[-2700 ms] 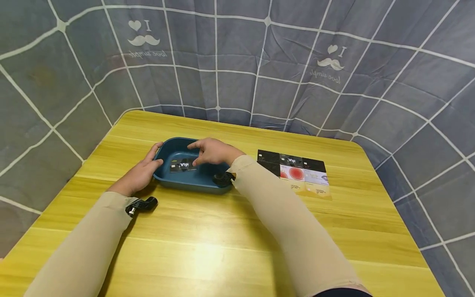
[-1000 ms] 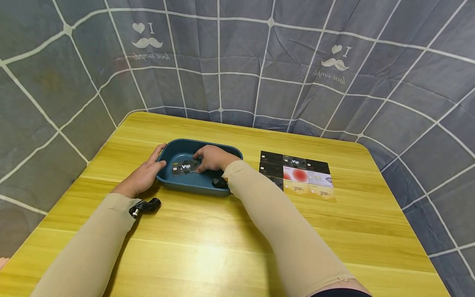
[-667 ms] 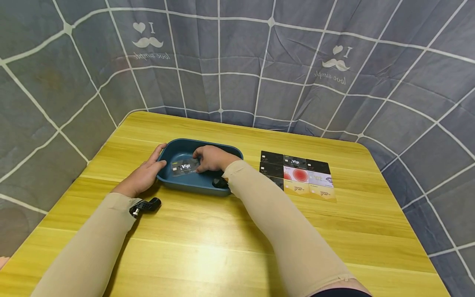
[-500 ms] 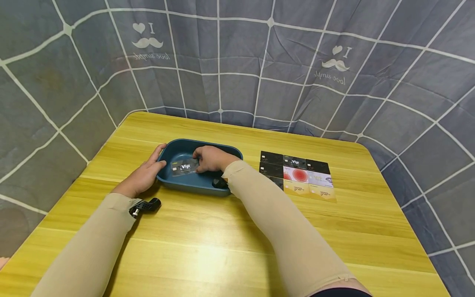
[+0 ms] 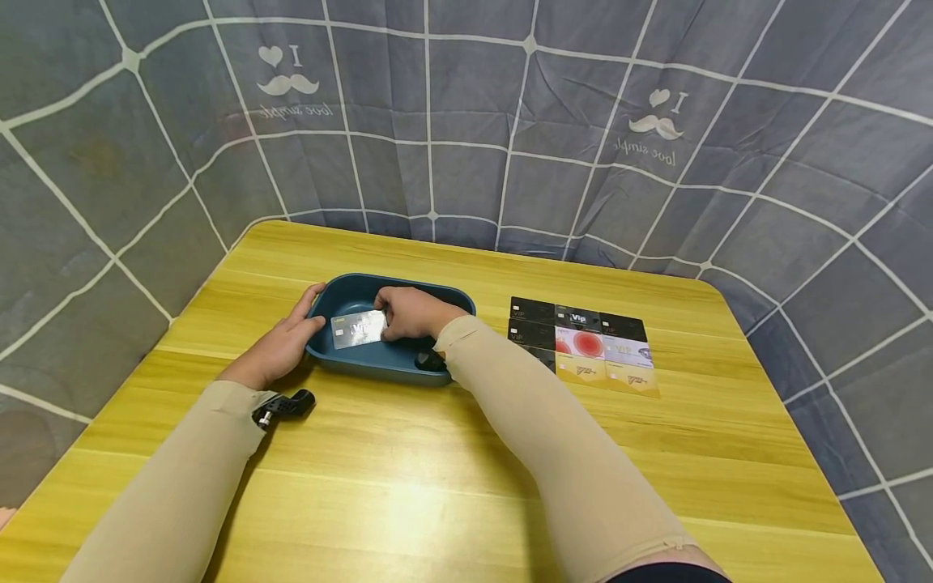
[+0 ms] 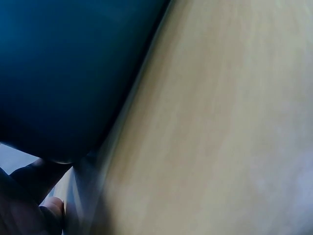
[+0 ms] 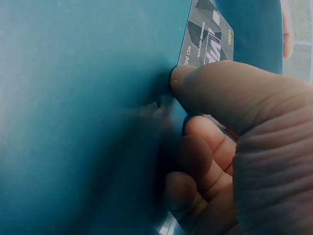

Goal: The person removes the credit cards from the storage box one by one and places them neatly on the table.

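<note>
In the head view a blue plastic basin (image 5: 386, 372) stands on the wooden table. My right hand (image 5: 415, 312) reaches inside it and pinches the right end of a VIP card (image 5: 357, 330), which looks silvery with glare there. The right wrist view shows the thumb on the printed face of this grey-black card (image 7: 198, 41), with other fingers bent beneath. My left hand (image 5: 280, 344) rests at the basin's left end, thumb at the rim and fingers extended along the outer wall. Dark and partly cut off in the left wrist view, its fingers (image 6: 41, 176) touch the basin's outside.
Several cards lie edge to edge in rows right of the basin: black ones (image 5: 532, 309), a red-and-white one (image 5: 581, 342), a pale one (image 5: 628, 351) and yellow ones (image 5: 632, 378). A grey curtain (image 5: 466, 113) hangs behind the wooden table (image 5: 408, 486).
My right hand has closed its fingers on the card's right end and tilted the card, so its face now catches the light. My left hand stays at the basin's left end.
</note>
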The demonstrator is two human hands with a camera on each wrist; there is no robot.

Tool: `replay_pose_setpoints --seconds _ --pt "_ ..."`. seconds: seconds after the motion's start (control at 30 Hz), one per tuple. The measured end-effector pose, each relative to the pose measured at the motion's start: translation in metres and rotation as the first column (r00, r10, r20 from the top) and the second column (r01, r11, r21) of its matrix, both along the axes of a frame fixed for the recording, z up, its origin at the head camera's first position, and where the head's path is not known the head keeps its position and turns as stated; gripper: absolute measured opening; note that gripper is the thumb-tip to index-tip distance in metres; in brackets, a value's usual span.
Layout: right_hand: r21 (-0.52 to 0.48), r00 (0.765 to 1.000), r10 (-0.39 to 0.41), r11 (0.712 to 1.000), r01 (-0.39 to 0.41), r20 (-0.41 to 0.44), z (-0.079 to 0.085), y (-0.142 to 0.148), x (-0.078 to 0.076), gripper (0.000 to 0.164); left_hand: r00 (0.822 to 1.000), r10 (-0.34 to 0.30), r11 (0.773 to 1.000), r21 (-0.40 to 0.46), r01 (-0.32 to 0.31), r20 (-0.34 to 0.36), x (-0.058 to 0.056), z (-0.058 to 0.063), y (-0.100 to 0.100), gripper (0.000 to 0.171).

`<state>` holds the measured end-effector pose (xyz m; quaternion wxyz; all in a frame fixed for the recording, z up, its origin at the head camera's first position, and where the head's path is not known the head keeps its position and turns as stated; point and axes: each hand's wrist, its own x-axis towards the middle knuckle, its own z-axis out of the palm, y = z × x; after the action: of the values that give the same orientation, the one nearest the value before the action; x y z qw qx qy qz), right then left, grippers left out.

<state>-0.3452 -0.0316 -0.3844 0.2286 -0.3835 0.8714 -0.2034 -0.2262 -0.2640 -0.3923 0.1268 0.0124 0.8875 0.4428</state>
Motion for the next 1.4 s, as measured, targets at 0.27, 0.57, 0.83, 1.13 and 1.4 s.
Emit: replay_pose_setpoints --seconds 0.27,0.57,0.83,1.13,1.4 --pt "-0.04 1.0 -0.004 0.999 0.004 0.011 -0.002 -0.002 0.001 0.051 1.0 0.003 1.0 0.015 -0.003 0.01 0.001 -0.002 -0.001 0.065" --pt "-0.075 0.998 -0.01 0.997 0.014 0.06 -0.005 -0.003 -0.001 0.043 1.0 0.001 1.0 0.003 -0.001 0.015 0.0 -0.003 -0.001 0.065" --pt "-0.155 0.991 -0.017 0.987 0.038 0.135 -0.006 -0.002 -0.002 0.038 1.0 -0.003 0.999 -0.034 0.004 0.022 -0.001 -0.003 -0.002 0.065" --pt "-0.204 0.983 -0.026 0.977 0.063 0.183 -0.002 -0.003 0.0 0.039 1.0 -0.002 0.999 -0.045 0.003 0.018 -0.001 -0.003 -0.003 0.064" --pt "-0.23 0.969 -0.031 0.969 0.089 0.244 0.005 0.0 0.002 0.039 1.0 -0.004 1.0 -0.029 0.005 0.021 -0.001 0.0 -0.002 0.064"
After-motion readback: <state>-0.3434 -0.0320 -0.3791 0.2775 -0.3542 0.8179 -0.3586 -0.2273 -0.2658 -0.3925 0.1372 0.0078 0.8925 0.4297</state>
